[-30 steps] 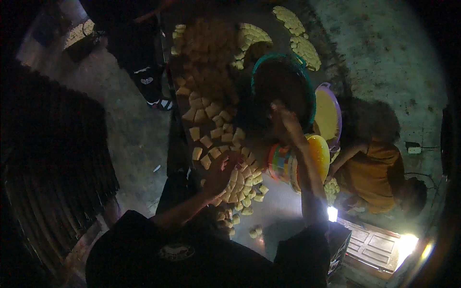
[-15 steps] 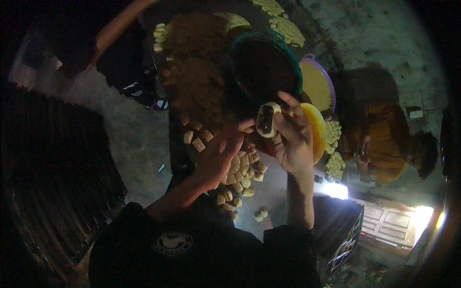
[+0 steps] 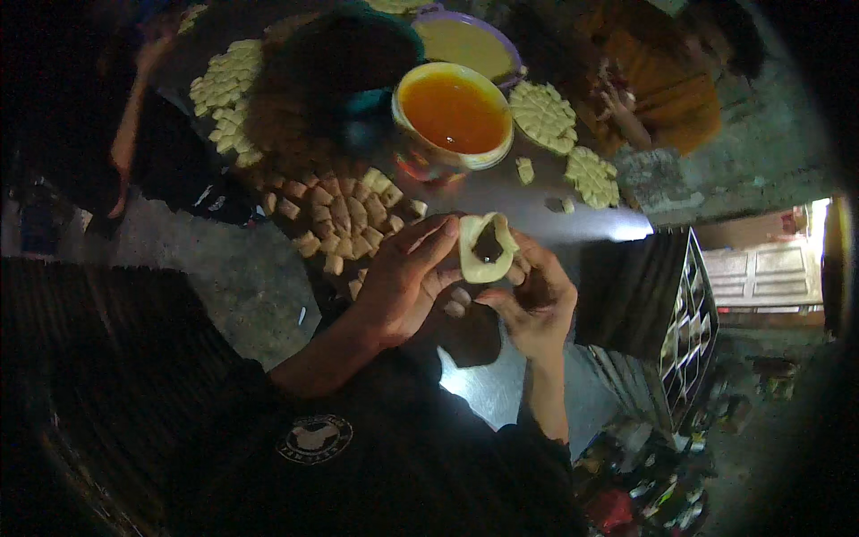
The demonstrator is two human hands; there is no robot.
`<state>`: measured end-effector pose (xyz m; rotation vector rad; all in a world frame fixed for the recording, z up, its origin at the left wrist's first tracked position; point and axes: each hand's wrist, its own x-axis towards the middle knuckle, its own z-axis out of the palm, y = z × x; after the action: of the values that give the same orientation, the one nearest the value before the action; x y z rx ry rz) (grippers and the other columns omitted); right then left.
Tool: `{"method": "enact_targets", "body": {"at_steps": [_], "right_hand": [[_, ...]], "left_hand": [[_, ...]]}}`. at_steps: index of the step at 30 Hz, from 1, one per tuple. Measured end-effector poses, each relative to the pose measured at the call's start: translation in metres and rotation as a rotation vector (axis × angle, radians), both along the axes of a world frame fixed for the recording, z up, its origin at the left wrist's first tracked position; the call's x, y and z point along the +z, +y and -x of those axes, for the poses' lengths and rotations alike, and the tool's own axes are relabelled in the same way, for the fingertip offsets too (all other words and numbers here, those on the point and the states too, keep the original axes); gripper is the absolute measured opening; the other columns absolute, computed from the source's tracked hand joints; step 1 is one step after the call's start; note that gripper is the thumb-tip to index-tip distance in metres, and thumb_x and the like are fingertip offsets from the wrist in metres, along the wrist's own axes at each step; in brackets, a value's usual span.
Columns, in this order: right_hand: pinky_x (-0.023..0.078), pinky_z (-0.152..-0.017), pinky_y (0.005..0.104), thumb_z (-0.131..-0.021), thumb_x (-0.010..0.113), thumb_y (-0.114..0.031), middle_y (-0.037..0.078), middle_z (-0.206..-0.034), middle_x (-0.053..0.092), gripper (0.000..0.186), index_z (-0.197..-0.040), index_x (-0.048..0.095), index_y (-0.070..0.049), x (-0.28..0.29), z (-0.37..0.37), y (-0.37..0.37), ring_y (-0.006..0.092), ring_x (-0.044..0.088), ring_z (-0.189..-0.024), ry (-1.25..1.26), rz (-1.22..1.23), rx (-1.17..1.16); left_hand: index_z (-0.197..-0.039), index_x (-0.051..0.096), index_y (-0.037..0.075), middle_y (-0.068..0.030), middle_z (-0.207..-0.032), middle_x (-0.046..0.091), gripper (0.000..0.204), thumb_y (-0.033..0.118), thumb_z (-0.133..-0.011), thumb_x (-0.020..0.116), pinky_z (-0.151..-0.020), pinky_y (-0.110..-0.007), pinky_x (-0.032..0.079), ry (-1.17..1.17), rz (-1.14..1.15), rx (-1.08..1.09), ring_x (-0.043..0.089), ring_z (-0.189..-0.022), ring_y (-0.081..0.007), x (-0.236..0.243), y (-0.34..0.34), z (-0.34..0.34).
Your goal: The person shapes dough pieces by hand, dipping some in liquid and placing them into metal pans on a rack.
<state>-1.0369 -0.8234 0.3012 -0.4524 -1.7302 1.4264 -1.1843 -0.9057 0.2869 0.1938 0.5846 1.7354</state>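
A pale piece of dough (image 3: 474,269), opened into a cup around a dark filling (image 3: 489,244), is held up in front of me. My left hand (image 3: 404,279) grips its left edge between thumb and fingers. On the opposite side my right hand (image 3: 542,302) has its fingers curled against the dough, the thumb lower and a little apart. Beyond my left hand, many small brownish dough pieces (image 3: 344,213) lie crowded on the table. A couple of small pieces (image 3: 456,302) show below the dough, between my hands.
A bucket (image 3: 424,170) of orange liquid stands just beyond my hands. Behind it are a purple-rimmed basin (image 3: 514,63) and a dark green tub (image 3: 417,40). Clusters of pale dough pieces (image 3: 542,116) lie around. One person in orange (image 3: 671,94) sits far right; another person's arm (image 3: 131,134) shows at left.
The view has swung, so the bucket and table now appear further left and higher. My left hand has come onto the dough, which is now opened wider and held by both hands.
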Motion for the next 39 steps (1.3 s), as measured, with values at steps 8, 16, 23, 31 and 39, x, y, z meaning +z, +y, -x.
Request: {"method": "enact_targets", "body": {"at_steps": [8, 16, 23, 31, 39], "right_hand": [[0.053, -0.089, 0.0350, -0.080, 0.074, 0.004, 0.020, -0.122, 0.062, 0.026, -0.105, 0.068, 0.001, 0.004, -0.122, -0.031, 0.0278, 0.064, -0.109, -0.084, -0.360, -0.284], [0.056, -0.080, 0.0306, -0.066, 0.081, 0.004, 0.015, -0.107, 0.068, 0.030, -0.094, 0.070, 0.002, 0.003, -0.178, -0.065, 0.0279, 0.067, -0.094, -0.196, -0.786, -0.463], [0.053, -0.072, 0.0332, -0.078, 0.073, -0.001, 0.012, -0.104, 0.069, 0.015, -0.093, 0.070, -0.002, 0.027, -0.199, -0.064, 0.0259, 0.064, -0.086, -0.257, -0.765, -0.264], [0.049, -0.068, 0.0325, -0.077, 0.076, -0.003, 0.010, -0.087, 0.060, 0.021, -0.095, 0.066, -0.003, 0.043, -0.165, -0.055, 0.0235, 0.058, -0.075, -0.431, -0.614, -0.297], [0.041, -0.076, 0.0328, -0.065, 0.087, -0.014, -0.001, -0.102, 0.071, 0.053, -0.113, 0.065, -0.012, 0.019, -0.083, -0.043, 0.0209, 0.057, -0.081, -0.381, -0.415, -0.140]], "left_hand": [[-0.124, 0.061, -0.003, -0.0103, -0.135, 0.044, 0.036, -0.004, -0.089, 0.066, -0.103, -0.032, 0.048, 0.621, -0.338, -0.071, 0.048, -0.127, -0.0194, -0.005, -0.009, -0.114], [-0.114, 0.065, -0.005, -0.0154, -0.110, 0.067, 0.023, 0.009, -0.097, 0.059, -0.095, -0.033, 0.050, 0.592, -0.156, -0.074, 0.063, -0.104, -0.0188, -0.006, -0.017, -0.181], [-0.100, 0.070, -0.004, -0.0114, -0.093, 0.072, 0.013, 0.000, -0.094, 0.060, -0.080, -0.027, 0.053, 1.081, -0.166, -0.003, 0.067, -0.086, -0.0123, 0.003, -0.019, -0.181], [-0.106, 0.071, -0.002, -0.0138, -0.102, 0.073, 0.021, -0.001, -0.086, 0.071, -0.080, -0.027, 0.056, 0.904, -0.376, -0.249, 0.070, -0.092, -0.0149, 0.013, -0.024, -0.125], [-0.108, 0.070, -0.003, -0.0116, -0.107, 0.071, 0.020, 0.009, -0.094, 0.065, -0.085, -0.028, 0.055, 0.687, -0.142, -0.239, 0.068, -0.096, -0.0157, -0.028, 0.002, -0.055]]}}
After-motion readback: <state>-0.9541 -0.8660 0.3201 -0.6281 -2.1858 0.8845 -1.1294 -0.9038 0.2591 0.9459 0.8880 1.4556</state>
